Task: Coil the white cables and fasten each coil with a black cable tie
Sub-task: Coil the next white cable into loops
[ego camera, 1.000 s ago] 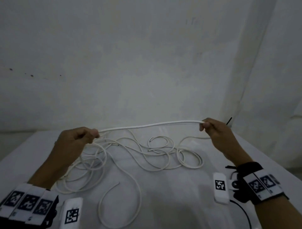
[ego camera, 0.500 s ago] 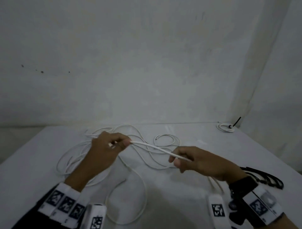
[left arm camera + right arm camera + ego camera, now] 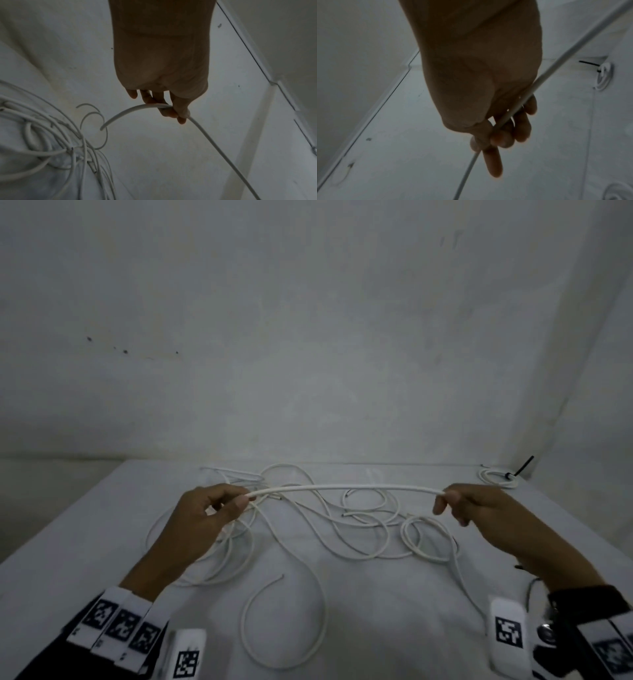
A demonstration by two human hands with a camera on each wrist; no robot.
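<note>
A white cable (image 3: 346, 487) stretches in a shallow arc above the table between my two hands. My left hand (image 3: 219, 508) pinches it between thumb and curled fingers; in the left wrist view the cable (image 3: 214, 146) passes under the fingertips (image 3: 181, 119), with a short free end curving left. My right hand (image 3: 455, 505) grips the other part; in the right wrist view the cable (image 3: 510, 113) runs through the curled fingers (image 3: 505, 139). Loose white cables (image 3: 342, 529) lie tangled on the table below. A coiled cable (image 3: 496, 477) fastened with a black tie (image 3: 522, 467) sits at the far right corner.
The white table (image 3: 85, 542) meets a pale wall at its far edge. A loose cable loop (image 3: 284, 621) lies near the front, between my wrists. Thin dark cords (image 3: 529, 590) lie by my right wrist.
My hands have drawn apart from each other, the right one moving right and up. The cable span between them has grown from a short slanted piece to a long arc.
</note>
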